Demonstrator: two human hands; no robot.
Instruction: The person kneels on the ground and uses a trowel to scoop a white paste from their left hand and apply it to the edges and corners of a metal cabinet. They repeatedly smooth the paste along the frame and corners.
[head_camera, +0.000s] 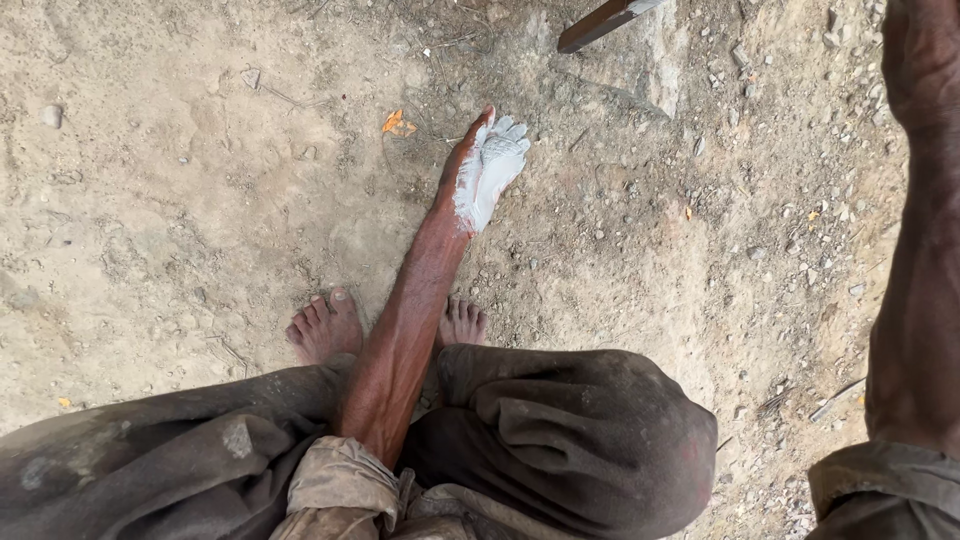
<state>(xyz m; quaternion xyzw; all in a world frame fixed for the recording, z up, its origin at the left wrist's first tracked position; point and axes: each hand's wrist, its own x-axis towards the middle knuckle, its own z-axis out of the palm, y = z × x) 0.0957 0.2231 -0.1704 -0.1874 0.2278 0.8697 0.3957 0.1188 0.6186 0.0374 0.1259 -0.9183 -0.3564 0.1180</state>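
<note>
My left hand (487, 165) reaches forward over the bare dirt ground (180, 200). Its palm and fingers are coated in a white-grey paste, and the fingers are stretched out with nothing held in them. The forearm runs back to a rolled, dirty sleeve (340, 485) at the bottom. My right arm (920, 280) rises along the right edge, and its hand is cut off by the top of the frame. Beyond the left hand, a brown wooden handle with a pale metal end (600, 22) lies at the top edge, apart from the fingers.
My two bare feet (325, 325) stand on the dirt below the left arm. Dark, dusty cloth (570, 430) covers my knees. An orange leaf scrap (397, 123) lies left of the hand. Small stones and gravel (800, 220) are scattered to the right.
</note>
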